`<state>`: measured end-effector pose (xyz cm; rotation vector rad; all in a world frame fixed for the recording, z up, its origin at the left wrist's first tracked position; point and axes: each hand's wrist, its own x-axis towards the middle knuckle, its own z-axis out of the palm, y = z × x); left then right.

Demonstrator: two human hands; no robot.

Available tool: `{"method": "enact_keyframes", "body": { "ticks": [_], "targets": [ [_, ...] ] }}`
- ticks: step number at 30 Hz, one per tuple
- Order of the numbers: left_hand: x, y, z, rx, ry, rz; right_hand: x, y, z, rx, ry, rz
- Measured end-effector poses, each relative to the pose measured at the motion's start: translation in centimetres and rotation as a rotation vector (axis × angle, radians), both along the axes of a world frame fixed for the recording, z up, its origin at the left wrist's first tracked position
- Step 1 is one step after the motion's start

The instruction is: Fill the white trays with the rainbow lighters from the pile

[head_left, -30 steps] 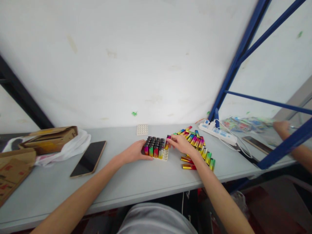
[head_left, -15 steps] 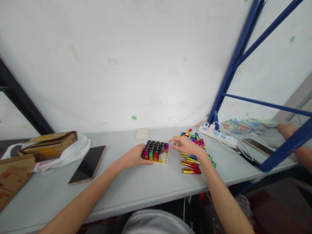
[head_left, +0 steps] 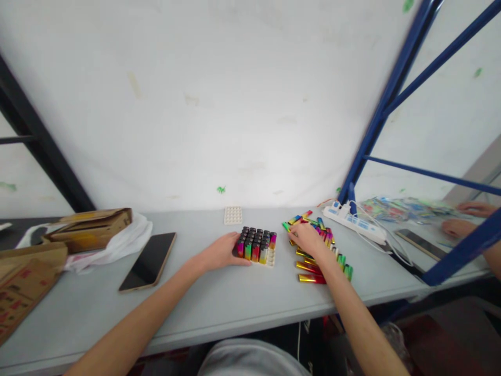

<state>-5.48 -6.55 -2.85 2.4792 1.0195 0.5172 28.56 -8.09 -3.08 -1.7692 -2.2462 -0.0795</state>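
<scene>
Right grip point(head_left: 309, 237): fingers bent down at the far left of the loose pile, tips by a green-ended piece point(head_left: 286, 227); whether closed on it, cannot tell.
Left grip point(head_left: 222, 251): part-curled round the left end of the standing pieces point(head_left: 256, 244), thumb along the near side; firmness of hold not shown.
Socketed tray point(head_left: 271, 260): white, on the tabletop point(head_left: 211, 303) between both hands; pieces upright, black ends up; bare sockets at near right.
Loose pieces point(head_left: 312, 279): metallic-coloured, lying right of the tray.
Spare tray point(head_left: 234, 215): white, far side, near the wall.
Step in hand, by judgement: picking a piece to load. Next move calls for a secure pinch, black end turned upward, then lowering into a bare right-hand socket, tray steadied.
</scene>
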Motion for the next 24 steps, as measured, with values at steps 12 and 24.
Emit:
{"method": "enact_keyframes", "body": {
  "ticks": [12,24],
  "targets": [
    [0.1,-0.1,0.1,-0.008,-0.011,0.003,-0.2,2.2,-0.9,0.035,0.282,0.028],
    [0.1,-0.4,0.6,-0.019,0.002,0.000,-2.5,-1.8,3.7,-0.264,1.324,0.311]
  ]
}}
